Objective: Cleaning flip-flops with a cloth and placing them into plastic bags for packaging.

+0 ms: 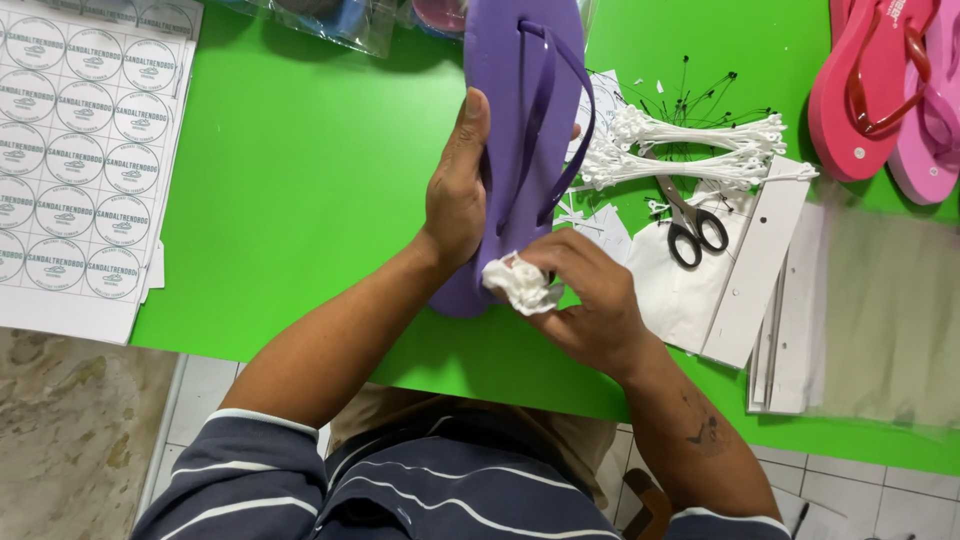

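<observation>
A purple flip-flop (515, 120) lies lengthwise over the green table (300, 180), toe end away from me. My left hand (455, 190) grips its left edge near the middle, thumb up along the sole. My right hand (590, 295) is closed on a crumpled white cloth (522, 285) and presses it against the heel end of the sandal.
A sheet of round white stickers (80, 140) lies at the left. Bundles of white plastic tag fasteners (690, 150), black-handled scissors (690, 225), white card strips (760, 260) and clear plastic bags (880, 310) lie at the right. Red and pink flip-flops (880, 80) sit at the far right corner.
</observation>
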